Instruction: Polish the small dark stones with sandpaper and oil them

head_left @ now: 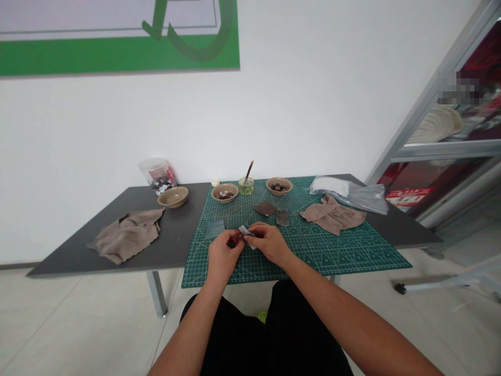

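Observation:
Over the green cutting mat point(344, 256), my two hands meet at the mat's near middle. The fingers of my right hand point(270, 241) are closed on a small grey piece of sandpaper point(245, 231). Pinched in my left hand point(225, 253) is a small dark object, mostly hidden by the fingers, pressed against the sandpaper. A blue-grey sandpaper sheet point(215, 228) lies just beyond my left hand. Beyond my right hand lie a brown sandpaper sheet point(265, 209) and a dark grey one point(282, 218).
Two bowls point(224, 193) point(279, 186) with small dark pieces flank a glass jar point(246, 186) holding a brush point(249, 168). Brown cloths point(127, 235) point(332, 215) lie left and right. Another bowl point(173, 197), a clear tub point(157, 175) and a plastic bag point(352, 193) stand near the wall.

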A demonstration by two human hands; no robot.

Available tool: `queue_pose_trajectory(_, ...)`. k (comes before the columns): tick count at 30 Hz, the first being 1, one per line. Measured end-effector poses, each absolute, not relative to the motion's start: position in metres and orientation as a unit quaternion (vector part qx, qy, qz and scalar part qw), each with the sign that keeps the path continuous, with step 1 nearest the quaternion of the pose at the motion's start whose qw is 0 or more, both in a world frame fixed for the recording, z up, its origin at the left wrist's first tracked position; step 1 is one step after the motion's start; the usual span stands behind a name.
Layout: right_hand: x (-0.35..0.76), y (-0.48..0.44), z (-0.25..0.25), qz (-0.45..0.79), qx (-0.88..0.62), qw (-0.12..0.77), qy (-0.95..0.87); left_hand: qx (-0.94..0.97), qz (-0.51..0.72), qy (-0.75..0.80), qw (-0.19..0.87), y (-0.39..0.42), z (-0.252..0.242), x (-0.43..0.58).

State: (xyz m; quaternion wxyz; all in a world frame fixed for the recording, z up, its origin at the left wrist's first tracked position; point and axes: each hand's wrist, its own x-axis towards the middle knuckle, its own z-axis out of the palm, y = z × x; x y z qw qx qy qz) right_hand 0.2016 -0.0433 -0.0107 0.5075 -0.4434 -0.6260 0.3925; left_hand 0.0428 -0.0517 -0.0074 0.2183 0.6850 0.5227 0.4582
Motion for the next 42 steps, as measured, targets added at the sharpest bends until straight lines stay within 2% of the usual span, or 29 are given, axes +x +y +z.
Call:
queue_pose_trajectory(4, 0.201, -0.0434, -0.0091, 0.344, -0.465, 0.502, -0.643, 0.701, 0.449, 0.519, 0.193, -0.0521, -0.0088, 0.0436)
queue_pose_trajectory(17, 0.2023, -0.0432, -0.0105, 0.36, -0.439, 0.51, -0.647, 0.692, 0.458, 0.516, 0.214, -0.0521, -0.009, 0.0415)
queue_pose_trajectory(25, 0.2022, -0.0453, -0.0092, 0.324, -0.455, 0.508, -0.655, 0.688, 0.47, 0.511, 0.212, -0.0529, -0.0103, 0.0419)
queue_pose_trajectory(33, 0.2006, -0.0452, -0.0158, 0.299, -0.46, 0.557, -0.624, 0.672, 0.477, 0.502, 0.263, -0.0512, -0.013, 0.0424)
queue_pose_trajectory(42, 0.2005, -0.0506, -0.0129, 0.264, -0.46, 0.522, -0.668, 0.693, 0.485, 0.463, 0.265, -0.05, -0.0138, 0.0366)
